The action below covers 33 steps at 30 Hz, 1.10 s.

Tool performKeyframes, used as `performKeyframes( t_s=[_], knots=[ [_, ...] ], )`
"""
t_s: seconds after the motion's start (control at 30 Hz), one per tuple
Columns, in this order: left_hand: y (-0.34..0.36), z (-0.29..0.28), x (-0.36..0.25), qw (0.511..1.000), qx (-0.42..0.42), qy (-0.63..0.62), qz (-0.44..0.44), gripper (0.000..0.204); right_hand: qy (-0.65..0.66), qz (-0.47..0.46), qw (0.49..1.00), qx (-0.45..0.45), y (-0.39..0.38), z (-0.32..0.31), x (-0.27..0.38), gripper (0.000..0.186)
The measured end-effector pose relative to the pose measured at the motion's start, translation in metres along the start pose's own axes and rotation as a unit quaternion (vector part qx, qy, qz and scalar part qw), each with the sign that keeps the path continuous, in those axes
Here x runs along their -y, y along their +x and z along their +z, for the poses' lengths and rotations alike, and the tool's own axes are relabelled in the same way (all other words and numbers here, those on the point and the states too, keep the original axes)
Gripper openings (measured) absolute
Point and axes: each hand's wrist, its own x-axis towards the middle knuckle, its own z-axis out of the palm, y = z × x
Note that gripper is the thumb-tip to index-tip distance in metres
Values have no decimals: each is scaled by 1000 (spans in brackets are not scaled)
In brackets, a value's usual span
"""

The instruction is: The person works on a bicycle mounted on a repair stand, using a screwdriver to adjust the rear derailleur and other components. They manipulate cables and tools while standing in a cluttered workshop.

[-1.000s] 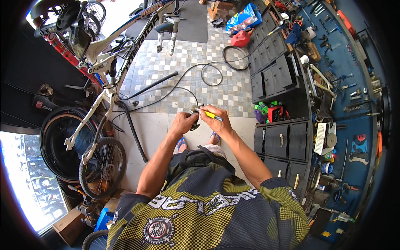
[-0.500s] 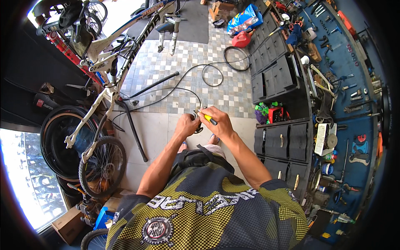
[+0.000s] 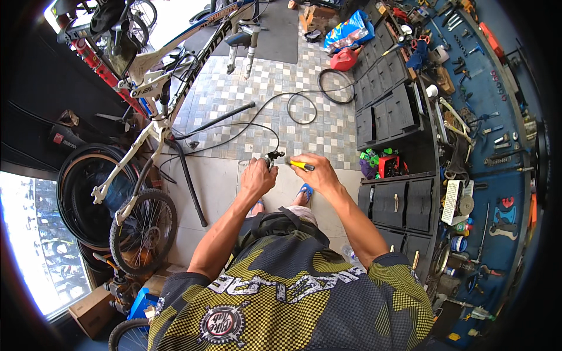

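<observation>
My left hand (image 3: 257, 177) is closed around a small dark bike part (image 3: 276, 155), which juts out past the fingertips. A thin black hose (image 3: 274, 132) meets this part from above and loops back toward the bike. To the right, my right hand (image 3: 319, 171) grips a yellow-handled screwdriver (image 3: 301, 165). Its thin end points left, a short gap away from the part. Both hands are held out in front of my waist, above the floor. The exact kind of the dark part is too small to make out.
A white bike frame (image 3: 157, 126) stands at the left, beside a wheel (image 3: 143, 233) and stacked tyres (image 3: 63, 193). Black drawers (image 3: 383, 111) and a blue tool board (image 3: 497, 134) line the right. A coiled hose (image 3: 301, 109) and a red can (image 3: 343, 59) are on the floor ahead.
My right hand has drawn away to the right with the screwdriver, opening a gap between the hands. The dark part now shows more plainly above my left hand, which stays nearly in place.
</observation>
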Motion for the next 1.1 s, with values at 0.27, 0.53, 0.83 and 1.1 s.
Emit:
performKeyframes(
  t_s=[0.27,0.53,0.83,1.1],
  knots=[
    [-3,-8,-7,1000,4,25,10,43,-79,-74,993,35,11,5,14,25],
    [-4,0,1,1000,21,5,4,45,-34,-145,989,17,4,12,7,26],
    [8,-49,-2,934,164,-309,-78,46,41,49,997,-50,-32,-18,-42,24],
    [-3,-73,-32,806,236,-527,-128,41,480,233,845,-24,-32,-29,-39,31]
  ],
)
